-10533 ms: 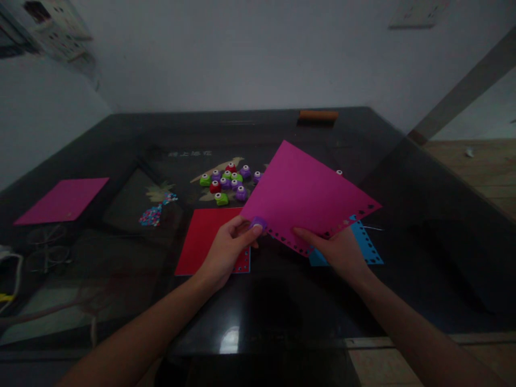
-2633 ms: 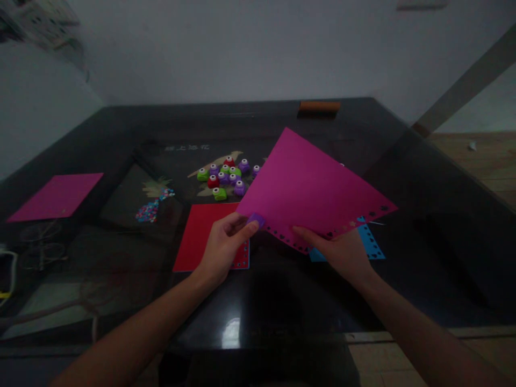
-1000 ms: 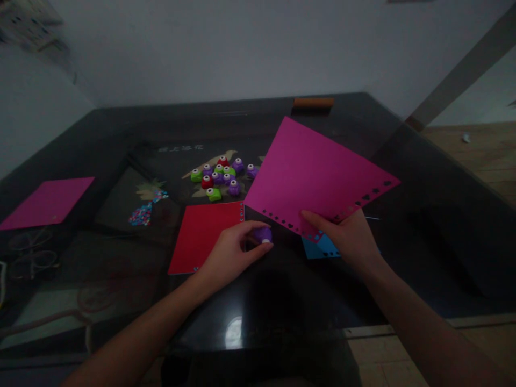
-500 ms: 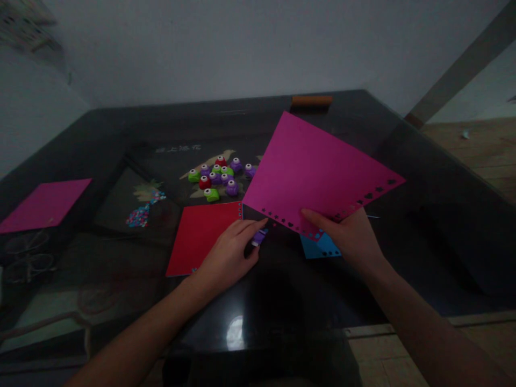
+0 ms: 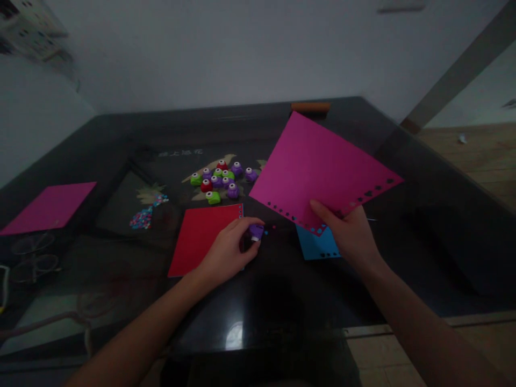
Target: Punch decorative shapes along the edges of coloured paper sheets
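My left hand (image 5: 228,244) grips a small purple craft punch (image 5: 256,231) between thumb and fingers, low over the dark table. Beside it lie a couple of tiny punched paper bits (image 5: 274,227). My right hand (image 5: 352,231) holds a magenta sheet of paper (image 5: 318,166), tilted up, with a row of small punched shapes along its lower edge. Under that sheet a blue sheet (image 5: 316,247) with punched holes is partly hidden. A red sheet (image 5: 199,234) lies beneath and behind my left hand, with small holes near its right edge.
Several red, green and purple craft punches (image 5: 217,180) cluster behind the red sheet. A pile of coloured confetti (image 5: 142,219) lies to their left. Further left are another magenta sheet (image 5: 52,207) and a pair of glasses (image 5: 34,260). A brown roll (image 5: 310,108) sits at the back edge.
My left hand has drawn slightly left with the purple punch, turning it, away from the magenta sheet. The sheet in my right hand has shifted a little right.
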`<act>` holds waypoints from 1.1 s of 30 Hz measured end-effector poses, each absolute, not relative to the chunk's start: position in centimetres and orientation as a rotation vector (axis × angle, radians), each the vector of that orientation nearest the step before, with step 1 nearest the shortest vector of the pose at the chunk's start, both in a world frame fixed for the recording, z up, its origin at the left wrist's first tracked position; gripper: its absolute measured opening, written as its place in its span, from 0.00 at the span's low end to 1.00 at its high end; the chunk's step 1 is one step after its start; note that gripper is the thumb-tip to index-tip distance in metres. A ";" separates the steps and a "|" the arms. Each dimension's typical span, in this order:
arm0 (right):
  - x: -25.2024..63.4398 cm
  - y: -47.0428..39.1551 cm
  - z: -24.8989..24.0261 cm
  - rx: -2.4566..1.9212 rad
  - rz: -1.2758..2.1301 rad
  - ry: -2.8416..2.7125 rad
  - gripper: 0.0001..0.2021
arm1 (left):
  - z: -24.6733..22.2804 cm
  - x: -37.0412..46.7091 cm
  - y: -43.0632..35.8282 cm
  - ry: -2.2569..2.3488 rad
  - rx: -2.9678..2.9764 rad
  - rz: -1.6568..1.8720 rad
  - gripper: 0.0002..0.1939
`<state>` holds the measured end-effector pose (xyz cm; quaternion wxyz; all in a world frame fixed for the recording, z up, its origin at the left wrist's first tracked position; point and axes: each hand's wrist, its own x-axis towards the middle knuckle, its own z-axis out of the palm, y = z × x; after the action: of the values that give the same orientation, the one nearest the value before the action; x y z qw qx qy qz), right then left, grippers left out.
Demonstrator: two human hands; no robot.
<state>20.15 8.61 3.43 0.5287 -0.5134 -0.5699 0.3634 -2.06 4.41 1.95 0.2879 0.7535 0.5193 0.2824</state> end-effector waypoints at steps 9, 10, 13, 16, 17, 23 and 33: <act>21.4 9.7 2.8 -1.245 0.853 -1.304 0.14 | 2.1 -2.2 4.7 1.294 1.819 0.926 0.15; 21.6 10.0 2.7 -1.220 0.865 -1.268 0.15 | 2.1 -2.3 4.8 1.286 1.764 0.941 0.15; 22.0 10.7 2.5 -1.143 0.915 -1.156 0.16 | 2.2 -2.3 5.0 1.266 1.555 0.977 0.17; 23.0 11.4 3.1 -1.098 0.903 -1.090 0.15 | 2.3 -2.2 5.2 1.239 1.355 1.017 0.19; 23.5 11.5 3.4 -1.089 0.891 -1.074 0.14 | 2.3 -2.2 5.2 1.231 1.312 1.025 0.20; 27.6 11.2 4.6 -1.079 0.919 -0.951 0.12 | 2.2 -2.2 5.2 1.208 1.282 1.011 0.21; 30.9 10.2 1.4 -1.097 1.073 -0.630 0.15 | 2.5 -1.3 5.7 1.272 1.550 0.961 0.17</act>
<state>30.87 10.17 1.36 0.6753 -0.4876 -0.2802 0.4772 -1.28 5.73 2.52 0.4430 0.6250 0.5130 0.3874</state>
